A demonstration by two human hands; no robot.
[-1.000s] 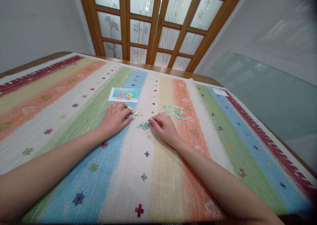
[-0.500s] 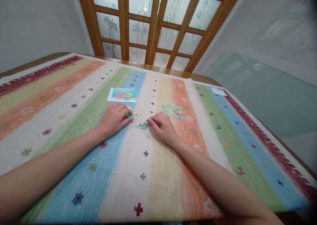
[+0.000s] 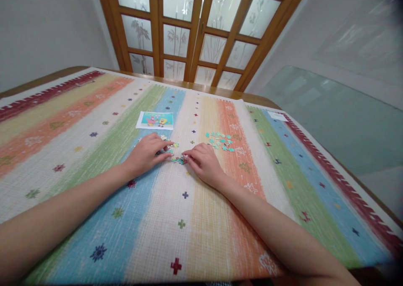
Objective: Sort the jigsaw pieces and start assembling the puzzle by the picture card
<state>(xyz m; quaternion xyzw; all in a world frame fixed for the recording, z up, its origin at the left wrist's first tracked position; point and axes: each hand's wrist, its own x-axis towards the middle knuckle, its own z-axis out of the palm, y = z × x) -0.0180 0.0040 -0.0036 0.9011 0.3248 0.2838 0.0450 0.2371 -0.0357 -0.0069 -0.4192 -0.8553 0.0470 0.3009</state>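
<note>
My left hand point(image 3: 147, 152) rests over a patch of light jigsaw puzzle pieces point(image 3: 163, 137), partly covering them. Its thumb and forefinger are apart, with a few pieces showing between and beside their tips. My right hand point(image 3: 204, 161) has its fingertips pinched together on a small puzzle piece point(image 3: 184, 156), beside a small cluster of teal and reddish pieces point(image 3: 178, 160). How far that piece is lifted, I cannot tell. Several teal puzzle pieces point(image 3: 220, 141) lie loose beyond my right hand.
A picture card point(image 3: 156, 120) with cartoon figures lies beyond my left hand. The striped tablecloth point(image 3: 163, 227) covers the table. At the far right lies a white paper point(image 3: 277, 116). Wooden doors with glass panes point(image 3: 190, 30) stand behind the table.
My left thumb and forefinger have spread, and the hand has shifted, uncovering some pieces. My right hand has moved slightly left over the small cluster.
</note>
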